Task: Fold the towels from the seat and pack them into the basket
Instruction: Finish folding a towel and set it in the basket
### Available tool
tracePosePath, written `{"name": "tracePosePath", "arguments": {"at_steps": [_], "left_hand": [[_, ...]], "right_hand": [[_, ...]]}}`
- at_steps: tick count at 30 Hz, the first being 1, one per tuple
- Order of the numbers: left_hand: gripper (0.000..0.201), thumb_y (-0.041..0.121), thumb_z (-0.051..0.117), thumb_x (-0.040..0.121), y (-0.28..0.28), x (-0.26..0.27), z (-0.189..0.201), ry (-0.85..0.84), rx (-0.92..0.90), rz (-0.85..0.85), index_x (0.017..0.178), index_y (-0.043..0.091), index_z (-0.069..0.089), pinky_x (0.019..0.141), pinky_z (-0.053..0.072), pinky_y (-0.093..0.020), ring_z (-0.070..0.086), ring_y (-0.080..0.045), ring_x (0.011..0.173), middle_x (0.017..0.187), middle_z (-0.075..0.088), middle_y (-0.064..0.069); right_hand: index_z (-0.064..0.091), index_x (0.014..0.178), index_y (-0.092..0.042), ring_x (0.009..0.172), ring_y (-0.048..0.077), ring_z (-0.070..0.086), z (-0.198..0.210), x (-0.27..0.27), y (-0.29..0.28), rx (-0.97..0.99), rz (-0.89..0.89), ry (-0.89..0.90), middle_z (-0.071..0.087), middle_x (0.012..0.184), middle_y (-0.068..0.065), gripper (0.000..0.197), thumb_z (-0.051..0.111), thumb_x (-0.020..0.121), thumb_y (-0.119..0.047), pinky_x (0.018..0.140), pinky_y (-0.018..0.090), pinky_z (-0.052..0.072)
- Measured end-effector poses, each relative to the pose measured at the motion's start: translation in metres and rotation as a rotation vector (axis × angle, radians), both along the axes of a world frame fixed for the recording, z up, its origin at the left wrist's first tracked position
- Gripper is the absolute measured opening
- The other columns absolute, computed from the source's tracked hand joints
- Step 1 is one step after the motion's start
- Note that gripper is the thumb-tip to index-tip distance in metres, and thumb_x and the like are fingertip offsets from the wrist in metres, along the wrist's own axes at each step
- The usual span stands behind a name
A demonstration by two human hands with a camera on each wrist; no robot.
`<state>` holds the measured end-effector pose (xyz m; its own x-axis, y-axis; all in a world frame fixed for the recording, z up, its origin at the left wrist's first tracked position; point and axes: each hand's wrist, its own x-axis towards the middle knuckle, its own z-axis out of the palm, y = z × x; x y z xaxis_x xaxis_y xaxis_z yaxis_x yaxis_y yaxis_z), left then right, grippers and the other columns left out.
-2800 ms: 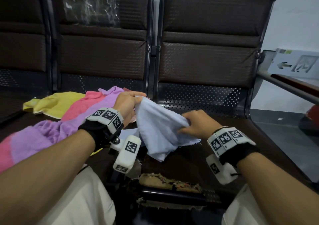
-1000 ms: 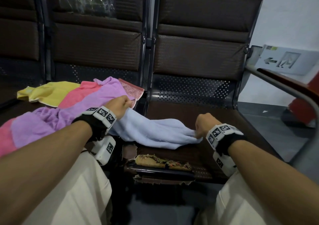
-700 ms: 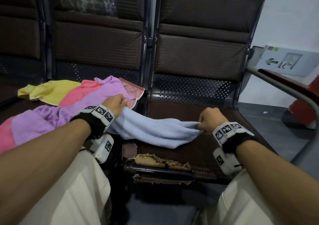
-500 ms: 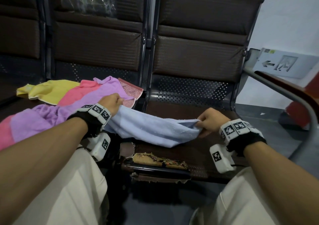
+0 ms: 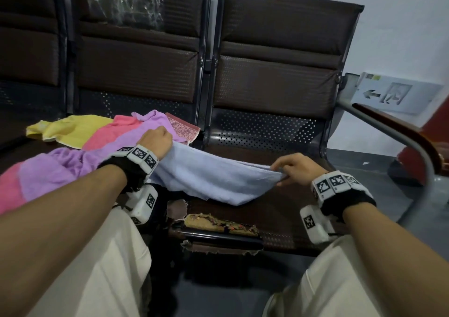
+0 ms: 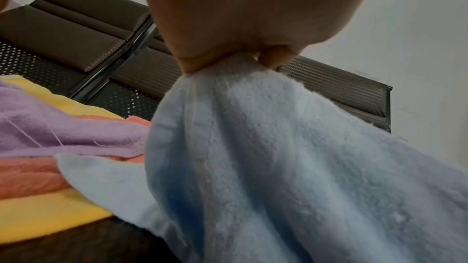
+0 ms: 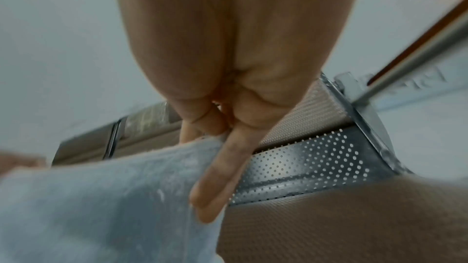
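Since a moment ago, both hands have raised the pale blue terry towel off the dark brown padded bench, and the right hand has swung outward toward three o'clock, drawing the cloth taut. The left hand is clenched round one end at about ten o'clock, bunching it in the fist; the right hand pinches the opposite edge between thumb and fingers. The towel's long axis runs nine to three between them, its middle sagging to the bench at six o'clock. Both hands are equally engaged, so the fold probably means bringing one end across to meet the other. A heap of lilac, pink and yellow towels lies at nine o'clock. No basket is in view.
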<state>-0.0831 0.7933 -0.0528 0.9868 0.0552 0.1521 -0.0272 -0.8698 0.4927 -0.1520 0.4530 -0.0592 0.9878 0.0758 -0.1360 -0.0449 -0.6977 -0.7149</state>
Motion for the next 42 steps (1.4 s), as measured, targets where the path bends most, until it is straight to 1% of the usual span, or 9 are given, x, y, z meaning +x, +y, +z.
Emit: {"name": "tracePosePath", "arguments": {"at_steps": [6,10,15,21,27,32,36,39,42], "left_hand": [[0.034,0.005,0.033,0.095,0.01,0.0,-0.007,0.058,0.016,0.004,0.123,-0.002,0.05,0.099,0.037,-0.041,0.05,-0.041,0.114,0.128,0.045,-0.027],[0.038,0.0,0.037,0.093,0.013,-0.001,-0.008,0.117,0.129,-0.037,0.13,0.0,0.046,0.1,0.038,-0.039,0.051,-0.041,0.113,0.131,0.036,-0.025],[0.03,-0.001,0.04,0.094,0.011,-0.003,-0.007,0.049,0.223,-0.069,0.12,-0.005,0.054,0.098,0.038,-0.039,0.05,-0.039,0.112,0.127,0.043,-0.026],[0.019,-0.003,0.043,0.093,-0.005,-0.012,0.008,-0.23,0.037,-0.159,0.098,-0.002,0.062,0.085,0.043,-0.041,0.055,-0.037,0.104,0.105,0.059,-0.023],[0.02,-0.002,0.047,0.084,-0.028,-0.041,0.049,-0.447,-0.407,-0.133,0.091,0.004,0.065,0.062,0.027,-0.015,0.054,-0.019,0.081,0.093,0.068,-0.014],[0.026,0.002,0.043,0.088,-0.038,-0.045,0.106,-0.485,-0.606,-0.066,0.101,0.002,0.065,0.08,0.037,-0.029,0.057,-0.033,0.103,0.107,0.066,-0.018],[0.024,0.003,0.042,0.089,-0.024,-0.038,0.15,-0.664,-0.793,0.043,0.104,0.002,0.061,0.078,0.037,-0.023,0.057,-0.029,0.103,0.108,0.065,-0.016],[0.023,0.004,0.044,0.09,-0.015,-0.026,0.155,-0.642,-0.773,0.039,0.107,0.006,0.059,0.073,0.034,-0.013,0.056,-0.026,0.103,0.11,0.063,-0.013],[0.021,0.008,0.049,0.088,-0.016,-0.012,0.13,-0.476,-0.682,0.029,0.104,0.01,0.062,0.082,0.041,-0.024,0.057,-0.029,0.104,0.11,0.065,-0.012]], "right_hand": [[0.074,0.067,-0.024,0.061,-0.003,0.066,0.003,-0.007,0.001,-0.436,0.041,0.022,0.071,0.062,-0.01,0.03,0.054,0.081,-0.007,0.056,0.003,0.043],[0.066,0.066,-0.027,0.065,0.004,0.056,0.004,-0.009,0.004,-0.591,0.057,-0.048,0.061,0.061,-0.012,0.018,0.069,0.083,-0.029,0.063,0.02,0.041],[0.069,0.07,-0.023,0.069,0.012,0.058,0.013,-0.006,0.0,-0.364,-0.232,-0.397,0.064,0.067,-0.001,0.011,0.076,0.078,-0.023,0.067,0.02,0.039],[0.068,0.089,-0.02,0.068,0.01,0.058,0.043,-0.002,0.006,0.012,-0.462,-0.616,0.062,0.069,-0.004,0.019,0.075,0.074,-0.01,0.072,0.022,0.045],[0.075,0.097,-0.014,0.094,0.02,0.063,0.074,-0.006,0.027,0.131,-0.605,-0.591,0.07,0.088,0.003,0.017,0.064,0.085,-0.018,0.082,0.026,0.046],[0.066,0.092,-0.014,0.084,0.017,0.052,0.115,-0.007,0.045,0.292,-0.688,-0.685,0.06,0.087,0.001,0.015,0.051,0.088,-0.015,0.073,0.021,0.036],[0.055,0.069,-0.008,0.066,0.014,0.038,0.16,-0.009,0.034,0.337,-0.755,-0.843,0.046,0.069,0.003,0.018,0.056,0.085,-0.017,0.06,0.019,0.033],[0.044,0.055,-0.013,0.047,0.007,0.032,0.174,-0.006,0.024,0.348,-0.772,-0.889,0.035,0.055,-0.003,0.035,0.06,0.086,-0.017,0.045,0.01,0.03],[0.054,0.065,-0.015,0.058,0.013,0.036,0.153,0.005,0.021,0.383,-0.823,-0.75,0.041,0.059,0.001,0.022,0.058,0.086,-0.016,0.051,0.019,0.031]]}}
